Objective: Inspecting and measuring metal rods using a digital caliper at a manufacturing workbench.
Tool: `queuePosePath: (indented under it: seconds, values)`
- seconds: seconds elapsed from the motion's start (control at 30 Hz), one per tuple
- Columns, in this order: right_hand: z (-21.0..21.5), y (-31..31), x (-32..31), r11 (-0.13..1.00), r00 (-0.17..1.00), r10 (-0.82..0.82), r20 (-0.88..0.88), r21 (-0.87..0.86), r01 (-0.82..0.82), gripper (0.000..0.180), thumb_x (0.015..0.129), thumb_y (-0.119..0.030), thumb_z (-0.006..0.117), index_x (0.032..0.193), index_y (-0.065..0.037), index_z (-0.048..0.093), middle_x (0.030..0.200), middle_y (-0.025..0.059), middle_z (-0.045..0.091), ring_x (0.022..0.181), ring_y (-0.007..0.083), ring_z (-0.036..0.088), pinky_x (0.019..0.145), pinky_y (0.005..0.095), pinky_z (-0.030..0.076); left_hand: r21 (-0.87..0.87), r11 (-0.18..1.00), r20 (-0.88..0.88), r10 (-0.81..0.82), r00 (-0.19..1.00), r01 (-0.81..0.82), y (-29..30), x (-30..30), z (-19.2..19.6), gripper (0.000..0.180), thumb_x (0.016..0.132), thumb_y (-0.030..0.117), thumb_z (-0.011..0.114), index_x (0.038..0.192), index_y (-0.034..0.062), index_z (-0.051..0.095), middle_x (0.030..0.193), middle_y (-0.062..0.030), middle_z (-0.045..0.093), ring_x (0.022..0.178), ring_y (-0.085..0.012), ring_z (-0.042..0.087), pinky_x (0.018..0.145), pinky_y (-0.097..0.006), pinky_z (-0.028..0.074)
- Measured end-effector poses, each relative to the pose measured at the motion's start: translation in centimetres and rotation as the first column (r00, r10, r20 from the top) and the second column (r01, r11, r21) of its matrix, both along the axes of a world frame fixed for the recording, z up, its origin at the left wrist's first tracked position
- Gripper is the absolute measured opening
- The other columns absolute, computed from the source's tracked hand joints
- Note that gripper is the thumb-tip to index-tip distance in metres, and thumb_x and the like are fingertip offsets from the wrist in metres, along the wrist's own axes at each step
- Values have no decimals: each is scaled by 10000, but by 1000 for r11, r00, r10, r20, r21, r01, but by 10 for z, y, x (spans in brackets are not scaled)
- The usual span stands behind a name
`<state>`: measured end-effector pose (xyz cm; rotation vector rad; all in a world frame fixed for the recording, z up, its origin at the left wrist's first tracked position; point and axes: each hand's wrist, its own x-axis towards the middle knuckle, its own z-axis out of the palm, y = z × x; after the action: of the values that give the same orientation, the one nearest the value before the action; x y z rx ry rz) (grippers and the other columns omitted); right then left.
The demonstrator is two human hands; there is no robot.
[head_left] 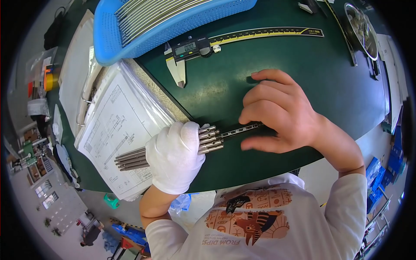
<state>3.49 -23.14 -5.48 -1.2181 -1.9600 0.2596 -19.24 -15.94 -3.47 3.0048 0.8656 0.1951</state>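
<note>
My left hand (pixel 175 158), in a white glove, is closed around a bundle of several slim steel rods (pixel 132 158). Their thicker bright ends (pixel 211 140) point right, toward my other hand. A thin black stick with white markings (pixel 238 131) runs from beside those ends into the gap between my right thumb and fingers. Whether it sits in a rod's end or only lies against it I cannot tell. My bare right hand (pixel 281 115) has its fingers bent and its thumb apart, with no visible grip on the stick.
Under the left hand lies an open binder of drawings (pixel 119 117). A blue basket of long rods (pixel 147 45) stands at the far left of the green table (pixel 216 99). Beyond my hands lies a digital caliper (pixel 190 48). A bowl of small parts (pixel 363 32) is far right.
</note>
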Motion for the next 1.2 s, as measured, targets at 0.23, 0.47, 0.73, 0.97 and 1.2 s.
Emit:
queuePosePath:
  seconds: [0.23,0.47,0.73,0.97,1.2]
  values:
    - [-1,-1,2,998,999,39,-4,-56,-39,284,748,-306,726,781,-90,545,736,37,535,657,242,558,851,442,458,-4,1000,-6,6,1000,-6,0,1,1,330,624,152,696,905,107,528,724,-49,515,596,-246,547,518,-401,421]
    - [-1,-4,5,995,991,51,121,-88,-41,285,756,-325,720,800,-99,552,775,39,541,686,239,567,873,435,451,2,1000,-1,5,1000,-5,-1,1,0,323,628,156,695,903,108,531,719,-48,516,593,-244,547,508,-402,420]
    - [-5,-6,1,998,993,42,111,-47,-37,277,738,-316,721,766,-96,555,765,40,537,696,238,568,877,436,453,-1,1000,1,1,1000,-1,0,1,1,320,633,158,693,905,110,531,717,-46,510,590,-242,545,504,-402,415]
    - [-6,-3,-8,999,998,3,-57,-34,-5,209,760,-241,724,741,-91,579,730,46,549,630,222,550,913,449,436,-15,1000,-5,4,1000,-4,-1,0,1,350,615,152,701,914,110,525,720,-44,505,605,-248,544,517,-409,411]
    - [-8,-5,-16,997,998,-9,-57,-72,5,254,705,-235,756,850,-93,602,795,43,573,688,225,565,938,440,415,9,1000,1,-1,1000,1,-1,-1,0,358,611,138,704,919,108,525,720,-47,506,612,-252,544,519,-411,410]
